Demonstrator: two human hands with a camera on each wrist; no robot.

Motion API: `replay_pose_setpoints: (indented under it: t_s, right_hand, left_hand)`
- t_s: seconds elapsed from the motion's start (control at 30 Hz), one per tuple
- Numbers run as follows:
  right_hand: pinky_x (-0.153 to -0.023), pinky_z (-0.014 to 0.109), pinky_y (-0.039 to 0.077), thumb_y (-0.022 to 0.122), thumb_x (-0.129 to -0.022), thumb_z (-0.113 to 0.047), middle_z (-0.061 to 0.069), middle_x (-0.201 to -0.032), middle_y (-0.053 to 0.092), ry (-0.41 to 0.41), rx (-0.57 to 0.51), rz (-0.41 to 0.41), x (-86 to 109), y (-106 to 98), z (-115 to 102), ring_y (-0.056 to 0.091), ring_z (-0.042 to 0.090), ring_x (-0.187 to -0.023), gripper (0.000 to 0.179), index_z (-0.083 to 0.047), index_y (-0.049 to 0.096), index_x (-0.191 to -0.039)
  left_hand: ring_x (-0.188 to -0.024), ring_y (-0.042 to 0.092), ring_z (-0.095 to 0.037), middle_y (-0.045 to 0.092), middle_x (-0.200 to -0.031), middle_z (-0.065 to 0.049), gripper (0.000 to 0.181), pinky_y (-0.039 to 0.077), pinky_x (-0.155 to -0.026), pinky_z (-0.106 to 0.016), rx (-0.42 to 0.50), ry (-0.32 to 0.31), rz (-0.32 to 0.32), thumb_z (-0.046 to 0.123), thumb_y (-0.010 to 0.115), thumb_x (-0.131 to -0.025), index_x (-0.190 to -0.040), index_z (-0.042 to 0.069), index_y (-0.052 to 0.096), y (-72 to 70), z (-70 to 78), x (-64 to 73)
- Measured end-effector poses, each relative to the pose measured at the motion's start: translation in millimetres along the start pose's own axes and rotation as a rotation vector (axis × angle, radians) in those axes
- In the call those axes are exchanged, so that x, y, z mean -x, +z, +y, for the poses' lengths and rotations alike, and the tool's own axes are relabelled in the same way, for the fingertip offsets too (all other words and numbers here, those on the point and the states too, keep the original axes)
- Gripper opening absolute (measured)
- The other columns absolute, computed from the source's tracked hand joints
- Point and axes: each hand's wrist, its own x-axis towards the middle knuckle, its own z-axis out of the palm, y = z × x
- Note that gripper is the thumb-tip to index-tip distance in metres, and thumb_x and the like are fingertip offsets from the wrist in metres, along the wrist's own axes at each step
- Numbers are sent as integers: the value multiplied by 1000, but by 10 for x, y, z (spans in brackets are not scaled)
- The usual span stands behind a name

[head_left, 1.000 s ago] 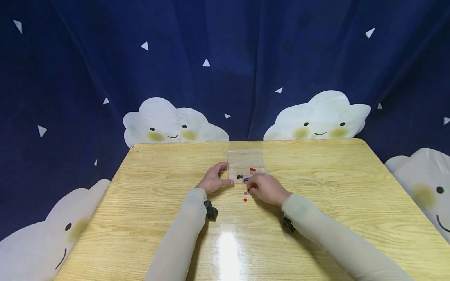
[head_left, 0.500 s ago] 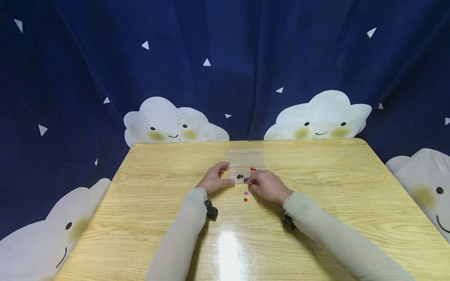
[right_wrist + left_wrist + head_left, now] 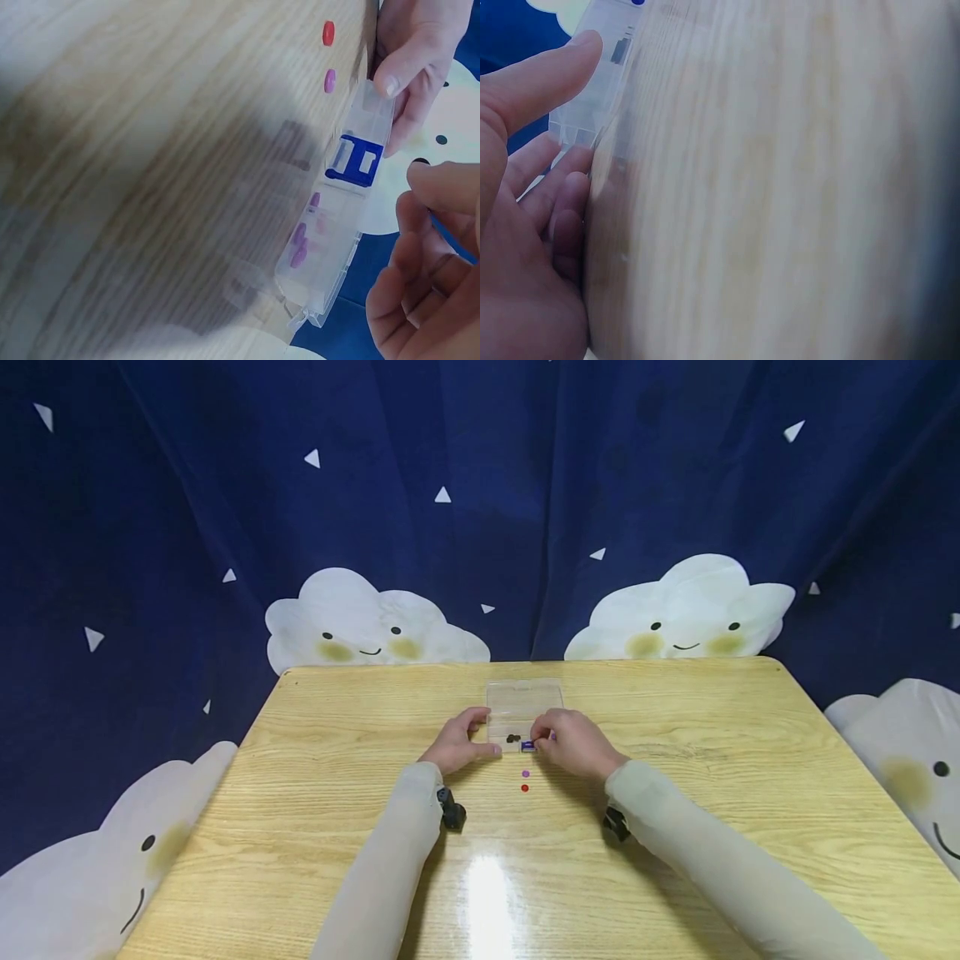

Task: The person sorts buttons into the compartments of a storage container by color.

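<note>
A clear plastic box (image 3: 502,728) with its lid (image 3: 522,695) raised at the back stands on the table, a blue latch (image 3: 355,160) on its front. My left hand (image 3: 454,743) grips its left end, the thumb at the front corner and fingers along the side. Over the right part of the box is my right hand (image 3: 576,745), pinching a small black disc (image 3: 421,161) between thumb and forefinger. Dark discs (image 3: 513,738) lie in the left front compartment. Several purple discs (image 3: 299,253) show through the wall right of the latch.
On the wooden table (image 3: 337,793), in front of the box, lie a loose purple disc (image 3: 526,773) and a red disc (image 3: 525,787). A dark blue curtain (image 3: 517,510) with white clouds hangs behind the table's back edge.
My right hand has moved up and away from the table in front of the box to above it, carrying the black disc. It now covers the red discs in the box. My left hand stays put.
</note>
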Motion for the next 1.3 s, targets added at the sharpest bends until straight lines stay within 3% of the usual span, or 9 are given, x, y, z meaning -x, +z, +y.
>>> replay_pose_setpoints:
  t_s: [0.4, 0.7, 1.3]
  right_hand:
    - [-74, 35, 54, 69, -88, -7, 0, -84, 69, 11, 8, 12, -95, -8, 49, 61, 13, -77, 7, -12, 74, -85]
    - [-79, 38, 55, 69, -89, -9, 0, -86, 69, 69, 6, 10, -164, 8, 29, 62, 16, -79, 7, -13, 74, -85]
    - [-80, 36, 52, 66, -93, -10, 4, -92, 69, 129, -45, -39, -257, 5, -27, 60, 17, -81, 7, -12, 73, -90]
  left_hand:
    - [-129, 48, -26, 50, -146, -7, 76, 39, -113, -44, -17, 2, -5, 20, 81, -83, -149, 17, 43, 2, -6, -5]
    - [-127, 48, -27, 51, -145, -8, 76, 40, -111, -44, -19, 5, -1, 19, 81, -83, -149, 16, 44, 2, -9, -5]
    - [-125, 50, -26, 52, -143, -8, 77, 40, -111, -44, -10, 24, -6, 20, 81, -83, -149, 15, 43, -3, -20, -17]
